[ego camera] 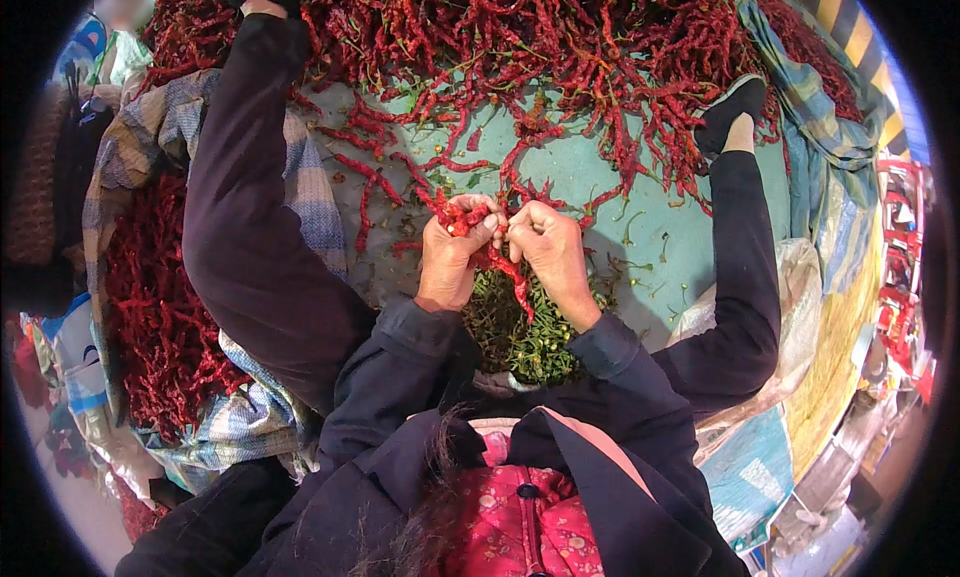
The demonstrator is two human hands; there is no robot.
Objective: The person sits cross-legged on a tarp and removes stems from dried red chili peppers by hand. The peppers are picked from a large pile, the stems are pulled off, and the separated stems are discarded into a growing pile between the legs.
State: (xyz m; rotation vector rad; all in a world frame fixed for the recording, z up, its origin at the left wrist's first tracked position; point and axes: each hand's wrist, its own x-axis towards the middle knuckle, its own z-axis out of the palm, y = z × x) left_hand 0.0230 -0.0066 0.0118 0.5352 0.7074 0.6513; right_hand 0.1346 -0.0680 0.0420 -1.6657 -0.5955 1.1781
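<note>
My left hand [454,258] is closed around a small bunch of wrinkled red chilli peppers [459,218]. Right beside it, the thumb and fingers of my right hand [551,250] pinch at the end of a chilli; the pinched part is hidden by the fingers. One long red chilli [517,280] hangs down between both hands. Below them, between my legs, lies a heap of green chilli stems [544,344]. Loose red chillies [371,179] are scattered on the green sheet [592,175] just beyond my hands.
A large pile of red chillies [517,21] spreads across the far side. At left, a checked woven sack [311,194] holds more red chillies [161,299]. My legs are spread on both sides. A bunched striped cloth [806,104] runs along the right edge. Another person [45,187] is partly visible at far left.
</note>
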